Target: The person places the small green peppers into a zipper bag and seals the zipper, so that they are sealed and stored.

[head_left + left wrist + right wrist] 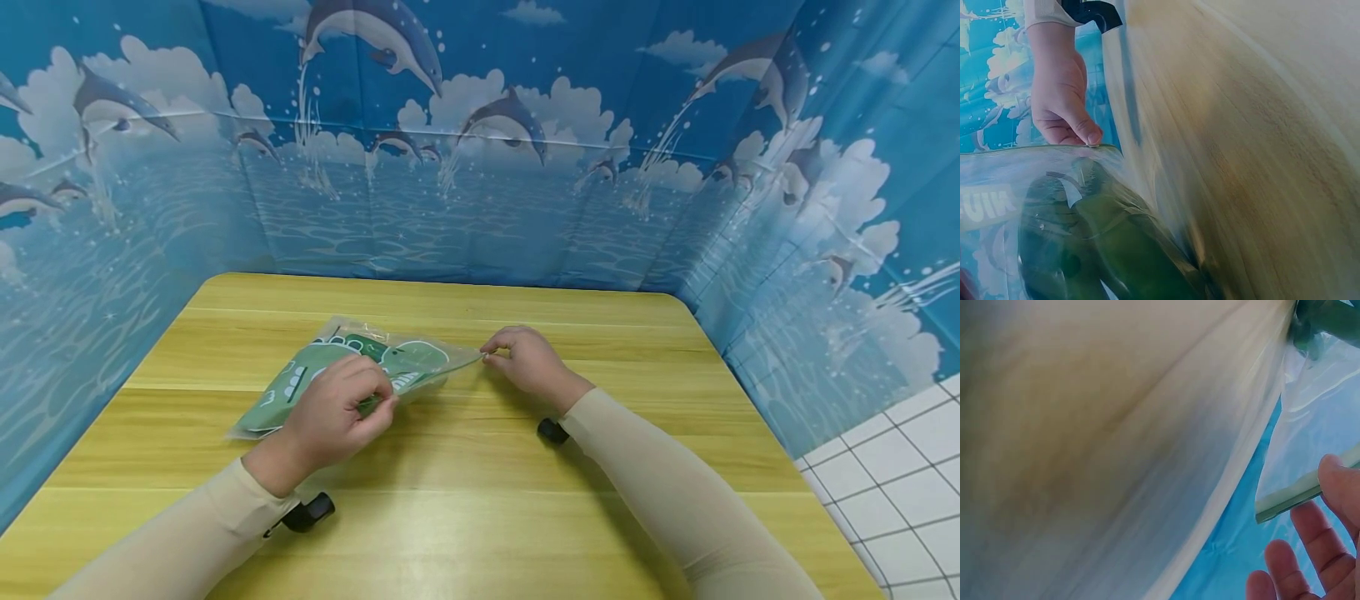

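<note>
A clear zip bag (296,371) with green and white cartoon print lies slantwise on the table, something green and soft-looking inside it. My left hand (337,408) pinches its near edge between thumb and forefinger. At the bag's right corner, my right hand (528,362) holds the tip of the edge, which is drawn out taut and raised toward it. In the right wrist view, the right thumb and fingers (1313,534) grip the pale green closure strip (1291,497) near its end. The left wrist view shows the bag's bulging green contents (1104,244) below the strip.
The yellow wood-grain table (480,517) spreads around the bag and both forearms. A blue curtain (480,192) with dolphins hangs behind and along the sides. A black wrist camera (307,512) hangs under the left sleeve, another (552,431) under the right. White tiles (892,483) show at lower right.
</note>
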### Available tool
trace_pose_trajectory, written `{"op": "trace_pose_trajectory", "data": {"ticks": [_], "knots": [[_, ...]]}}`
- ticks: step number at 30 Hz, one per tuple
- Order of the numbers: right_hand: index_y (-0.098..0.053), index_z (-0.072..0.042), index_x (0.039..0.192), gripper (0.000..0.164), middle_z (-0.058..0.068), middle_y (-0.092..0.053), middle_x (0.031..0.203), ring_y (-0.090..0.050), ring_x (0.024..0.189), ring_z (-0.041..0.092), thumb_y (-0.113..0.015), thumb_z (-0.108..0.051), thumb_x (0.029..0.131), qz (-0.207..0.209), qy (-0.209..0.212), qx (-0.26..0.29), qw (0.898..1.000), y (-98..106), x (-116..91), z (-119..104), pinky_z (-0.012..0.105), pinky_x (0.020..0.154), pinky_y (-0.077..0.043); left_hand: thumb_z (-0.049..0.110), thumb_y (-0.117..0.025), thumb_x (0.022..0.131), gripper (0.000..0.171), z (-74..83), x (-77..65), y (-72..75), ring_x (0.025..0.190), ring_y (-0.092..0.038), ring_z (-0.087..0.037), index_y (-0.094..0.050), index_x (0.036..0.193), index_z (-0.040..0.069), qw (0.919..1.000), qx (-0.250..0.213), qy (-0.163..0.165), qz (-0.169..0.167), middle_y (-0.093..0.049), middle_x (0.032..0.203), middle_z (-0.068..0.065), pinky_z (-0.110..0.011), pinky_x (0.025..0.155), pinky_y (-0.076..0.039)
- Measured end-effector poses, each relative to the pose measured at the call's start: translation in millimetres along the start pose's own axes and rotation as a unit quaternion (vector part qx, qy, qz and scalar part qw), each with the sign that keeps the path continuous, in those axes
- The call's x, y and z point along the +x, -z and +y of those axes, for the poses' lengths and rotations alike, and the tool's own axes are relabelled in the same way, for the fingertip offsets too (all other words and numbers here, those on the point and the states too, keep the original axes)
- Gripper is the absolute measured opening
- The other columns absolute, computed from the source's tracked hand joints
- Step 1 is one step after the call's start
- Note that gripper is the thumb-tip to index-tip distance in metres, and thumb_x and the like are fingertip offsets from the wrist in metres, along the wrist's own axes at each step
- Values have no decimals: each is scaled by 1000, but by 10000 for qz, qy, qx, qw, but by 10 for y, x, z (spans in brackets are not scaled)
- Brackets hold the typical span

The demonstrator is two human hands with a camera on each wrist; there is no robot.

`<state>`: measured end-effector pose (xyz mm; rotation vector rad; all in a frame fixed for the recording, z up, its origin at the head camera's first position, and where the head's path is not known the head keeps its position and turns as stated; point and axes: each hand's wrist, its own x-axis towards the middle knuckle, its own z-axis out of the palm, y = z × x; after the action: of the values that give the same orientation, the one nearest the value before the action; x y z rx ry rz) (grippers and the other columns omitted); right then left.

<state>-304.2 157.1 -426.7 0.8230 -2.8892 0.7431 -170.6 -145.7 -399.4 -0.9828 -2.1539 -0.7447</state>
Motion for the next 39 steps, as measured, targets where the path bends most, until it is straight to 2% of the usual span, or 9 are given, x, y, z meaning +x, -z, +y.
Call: {"op": "trace_pose_trajectory", "data": {"ticks": [16, 39], "knots": [[-82, -19, 113, 16, 2, -76, 121, -64, 125, 28, -74, -24, 100, -116, -275, -81, 9995, 47, 64, 127, 49, 115, -49, 9, -65, 89, 15, 9, 23, 32, 76, -51, -9, -61, 80, 19, 10000, -54, -69, 23, -60, 79, 7, -25, 75, -42], [-81, -16, 117, 19, 4, -75, 124, -64, 127, 30, -73, -23, 101, -241, -293, -404, 9985, 125, 127, 164, 49, 117, -47, 9, -66, 88, 13, 1, 36, 17, 77, -52, -9, -61, 81, 19, 9999, -44, -149, -10, -60, 79, 8, -26, 75, -44]]}}
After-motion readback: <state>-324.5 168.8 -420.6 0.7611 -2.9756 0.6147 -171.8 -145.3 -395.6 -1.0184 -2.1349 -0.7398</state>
